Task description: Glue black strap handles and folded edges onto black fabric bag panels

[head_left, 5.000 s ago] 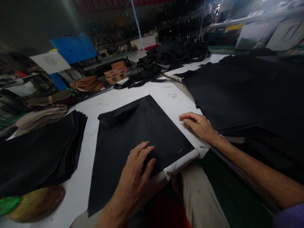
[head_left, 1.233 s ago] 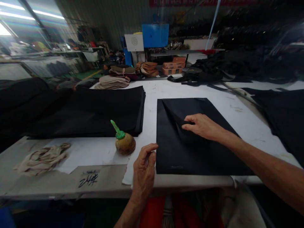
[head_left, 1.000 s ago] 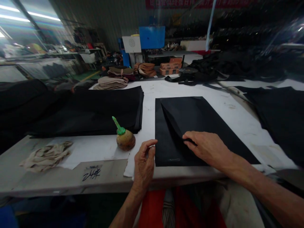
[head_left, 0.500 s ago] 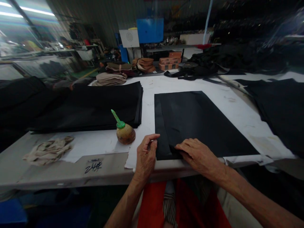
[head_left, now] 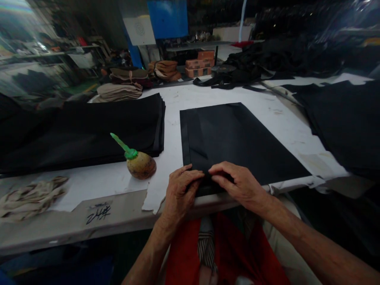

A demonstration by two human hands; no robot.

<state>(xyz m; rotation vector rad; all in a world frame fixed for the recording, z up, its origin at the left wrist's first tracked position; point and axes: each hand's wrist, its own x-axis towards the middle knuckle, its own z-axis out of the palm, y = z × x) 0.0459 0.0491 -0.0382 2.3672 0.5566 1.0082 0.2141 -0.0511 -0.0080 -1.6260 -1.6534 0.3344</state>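
A black sheet of smooth material (head_left: 243, 138) lies on the white-covered table in front of me, over another black layer whose strip shows along its left side. My left hand (head_left: 181, 190) is at its near left corner, with the fingers bent together and the thumb close to the forefinger on the edge. Close beside it, my right hand (head_left: 239, 184) pinches the sheet's near edge between thumb and fingers. The fingertips partly hide the edge. Left of the hands stands a round, stained bottle (head_left: 141, 166) with a green spout.
A stack of black sheets (head_left: 89, 130) lies at the left, and more black material (head_left: 347, 122) at the right. A crumpled cloth (head_left: 32, 200) is near the front left edge. Folded fabric (head_left: 118, 92) and orange-brown blocks (head_left: 198, 67) sit at the back.
My left hand has moved over the sheet's corner, close to my right hand. The top sheet's left edge has shifted left, nearer the lower layer's edge. The view has also shifted.
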